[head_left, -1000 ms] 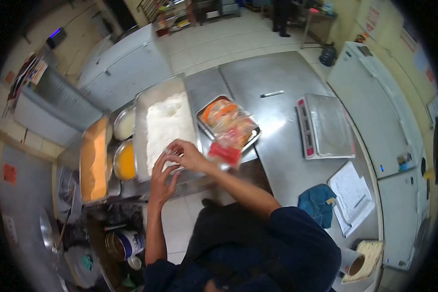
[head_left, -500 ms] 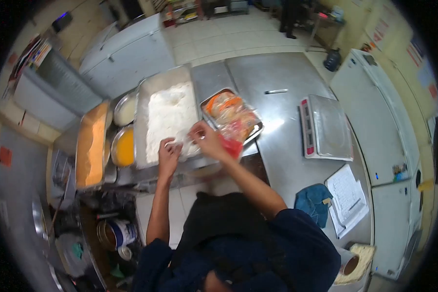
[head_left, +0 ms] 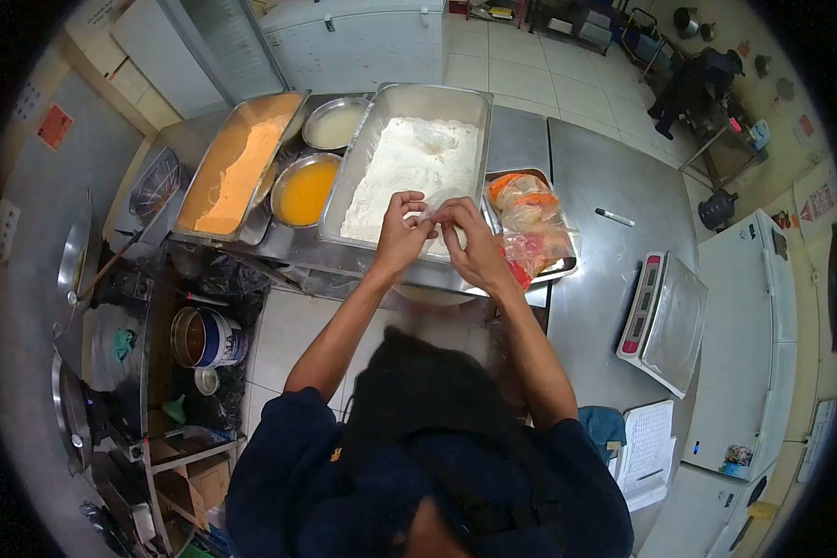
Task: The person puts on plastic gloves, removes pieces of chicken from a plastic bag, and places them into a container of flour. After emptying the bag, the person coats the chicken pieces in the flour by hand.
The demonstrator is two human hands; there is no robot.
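Note:
My left hand and my right hand meet over the near edge of a deep metal pan of white flour-like powder. Between their pinched fingers is a thin, whitish, see-through piece of plastic. Both hands have fingertips closed on it; its full shape is hidden. Just right of my right hand, a small metal tray carries a clear plastic bag with orange and red contents.
Left of the pan stand a bowl of yellow liquid, a bowl of pale liquid and a pan of orange powder. Rightward lie a marker, a scale, a cloth and written papers. A person is far back.
The view has swung, so the table appears shifted right. My hands have come closer together, and the whitish plastic shows more clearly between them.

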